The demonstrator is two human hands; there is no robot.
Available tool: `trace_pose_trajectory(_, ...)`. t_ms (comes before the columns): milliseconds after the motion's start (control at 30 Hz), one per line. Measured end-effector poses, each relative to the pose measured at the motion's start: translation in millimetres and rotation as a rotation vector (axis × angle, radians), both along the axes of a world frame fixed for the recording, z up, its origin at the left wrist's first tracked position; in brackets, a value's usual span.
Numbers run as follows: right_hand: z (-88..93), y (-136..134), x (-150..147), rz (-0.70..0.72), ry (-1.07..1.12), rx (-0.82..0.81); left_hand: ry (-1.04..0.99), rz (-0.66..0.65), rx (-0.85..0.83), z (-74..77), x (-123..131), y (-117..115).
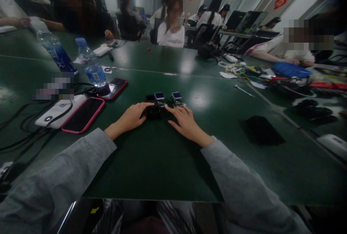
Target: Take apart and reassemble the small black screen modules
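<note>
Two small green circuit boards, each with a little raised screen, lie side by side on the table: a left board (160, 98) and a right board (177, 98). The left one sits against a black case (154, 110). My left hand (134, 115) holds the case's left end, fingers over its top and thumb at the near side. With fingers spread, my right hand (184, 118) rests its index fingertip at the left board's edge, while other fingertips reach the right board. The fingers partly cover the near edges of both boards.
Pink-edged phones (84, 115), a white power bank (61, 111), cables and bottles (93, 68) crowd the left side. To the right lie a dark flat piece (262, 130), a wrench (244, 90), tangled wires and a blue tray (291, 70). Other people sit around the green table (162, 169).
</note>
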State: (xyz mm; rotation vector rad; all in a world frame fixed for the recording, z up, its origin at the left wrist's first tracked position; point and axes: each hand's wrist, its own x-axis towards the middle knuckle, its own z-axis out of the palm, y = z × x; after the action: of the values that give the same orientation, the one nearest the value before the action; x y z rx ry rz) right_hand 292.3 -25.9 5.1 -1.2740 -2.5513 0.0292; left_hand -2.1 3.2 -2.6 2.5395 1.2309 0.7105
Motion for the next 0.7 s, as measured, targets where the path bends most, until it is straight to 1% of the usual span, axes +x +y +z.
trace_pose_trajectory(333, -0.4, 0.7, 0.5, 0.0, -0.004, 0.008, 0.003, 0.005, -0.021, 2.5, 0.3, -1.5)
trace_pose_trajectory(700, 1.6, -0.7, -0.8, -0.004, 0.011, 0.01, 0.005, 0.004, 0.002, 2.7, 1.1, -2.2)
